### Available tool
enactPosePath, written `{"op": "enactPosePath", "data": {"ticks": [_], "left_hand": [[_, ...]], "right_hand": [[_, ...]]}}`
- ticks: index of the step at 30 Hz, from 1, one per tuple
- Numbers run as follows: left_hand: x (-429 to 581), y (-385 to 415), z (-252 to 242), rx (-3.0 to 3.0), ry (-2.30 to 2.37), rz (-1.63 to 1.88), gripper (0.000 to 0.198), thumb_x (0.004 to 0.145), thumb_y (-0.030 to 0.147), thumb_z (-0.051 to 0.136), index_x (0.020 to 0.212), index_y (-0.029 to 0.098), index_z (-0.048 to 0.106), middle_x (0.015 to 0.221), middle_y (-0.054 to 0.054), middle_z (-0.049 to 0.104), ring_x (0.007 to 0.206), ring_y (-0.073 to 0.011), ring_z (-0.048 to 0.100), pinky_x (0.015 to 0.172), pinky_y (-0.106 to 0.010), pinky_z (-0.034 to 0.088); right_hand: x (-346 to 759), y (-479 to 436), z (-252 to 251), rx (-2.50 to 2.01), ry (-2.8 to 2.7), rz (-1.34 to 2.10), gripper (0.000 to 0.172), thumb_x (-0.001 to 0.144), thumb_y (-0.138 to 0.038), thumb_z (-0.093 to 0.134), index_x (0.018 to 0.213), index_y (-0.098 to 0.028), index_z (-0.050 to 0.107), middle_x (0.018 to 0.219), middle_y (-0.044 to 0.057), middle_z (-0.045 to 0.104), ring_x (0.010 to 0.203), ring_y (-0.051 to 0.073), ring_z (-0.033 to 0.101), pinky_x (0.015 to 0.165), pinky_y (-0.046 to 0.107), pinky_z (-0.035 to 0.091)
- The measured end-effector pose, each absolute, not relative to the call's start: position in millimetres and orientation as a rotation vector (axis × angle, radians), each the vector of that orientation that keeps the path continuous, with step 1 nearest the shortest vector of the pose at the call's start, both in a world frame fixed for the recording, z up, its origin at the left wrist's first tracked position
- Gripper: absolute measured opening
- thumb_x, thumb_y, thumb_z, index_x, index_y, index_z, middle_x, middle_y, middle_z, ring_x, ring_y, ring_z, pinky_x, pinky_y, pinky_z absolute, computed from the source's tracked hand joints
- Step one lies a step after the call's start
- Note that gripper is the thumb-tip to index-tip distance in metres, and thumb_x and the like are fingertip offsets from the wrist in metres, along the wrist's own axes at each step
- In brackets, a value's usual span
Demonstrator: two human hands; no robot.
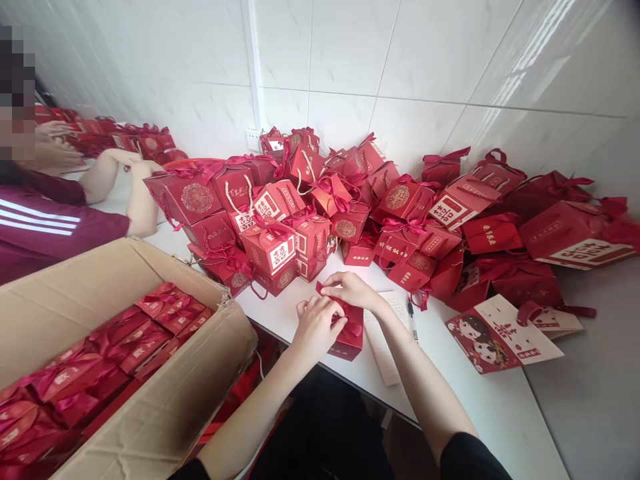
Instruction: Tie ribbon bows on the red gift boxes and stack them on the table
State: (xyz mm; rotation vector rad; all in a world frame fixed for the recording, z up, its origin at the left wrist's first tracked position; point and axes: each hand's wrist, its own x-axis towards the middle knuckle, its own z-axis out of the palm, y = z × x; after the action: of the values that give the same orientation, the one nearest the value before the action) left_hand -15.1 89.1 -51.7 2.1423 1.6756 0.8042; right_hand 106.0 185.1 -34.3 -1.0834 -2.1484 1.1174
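A small red gift box stands on the white table in front of me, with a red ribbon across its top. My left hand is over the near left side of the box, fingers curled and pinching the ribbon. From the far side my right hand reaches in, its thumb and fingertips closed on the ribbon near the box's far left corner. Both hands partly cover the ribbon, so the exact shape of the bow is hidden.
Red gift boxes are heaped along the wall. At left a cardboard carton holds several more. A white keyboard and a pen lie right of my box, before a cream-and-red printed box. Another person sits at left.
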Motion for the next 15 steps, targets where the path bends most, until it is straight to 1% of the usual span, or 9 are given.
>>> {"op": "enactPosePath", "data": {"ticks": [5,10,12,15], "left_hand": [[-16.1,89.5,-51.2,2.168,1.662,0.793,0.007,0.082,0.02,0.056,0.076,0.02,0.055,0.084,0.0,0.063,0.088,-0.0204,0.052,0.081,-0.038,0.032],[-16.0,90.3,-51.5,2.204,1.642,0.793,0.01,0.083,0.018,0.053,0.074,0.019,0.053,0.079,0.001,0.063,0.083,-0.0192,0.051,0.081,-0.037,0.031],[-15.8,89.8,-51.9,2.209,1.638,0.792,0.01,0.083,0.018,0.053,0.073,0.019,0.053,0.079,0.001,0.063,0.083,-0.019,0.051,0.08,-0.037,0.031],[-16.2,88.5,-52.5,2.209,1.633,0.804,0.008,0.083,0.019,0.053,0.075,0.019,0.053,0.079,0.001,0.062,0.082,-0.0186,0.05,0.08,-0.036,0.031]], "right_hand": [[97.2,184.4,-41.7,-1.148,-2.162,1.048,0.013,0.077,-0.026,0.058,0.069,-0.017,0.063,0.07,0.001,0.067,0.067,0.015,0.06,0.066,0.026,0.044],[95.5,186.2,-48.3,-1.263,-2.102,0.93,0.012,0.079,-0.024,0.056,0.07,-0.018,0.06,0.068,0.001,0.065,0.065,0.015,0.06,0.064,0.026,0.043],[95.3,186.6,-49.0,-1.302,-2.073,0.907,0.013,0.08,-0.025,0.055,0.07,-0.018,0.059,0.067,0.001,0.065,0.064,0.015,0.061,0.063,0.025,0.043],[105.8,185.3,-47.8,-1.372,-2.007,0.881,0.021,0.086,-0.034,0.048,0.08,-0.018,0.059,0.073,0.002,0.067,0.063,0.014,0.064,0.061,0.024,0.045]]}}
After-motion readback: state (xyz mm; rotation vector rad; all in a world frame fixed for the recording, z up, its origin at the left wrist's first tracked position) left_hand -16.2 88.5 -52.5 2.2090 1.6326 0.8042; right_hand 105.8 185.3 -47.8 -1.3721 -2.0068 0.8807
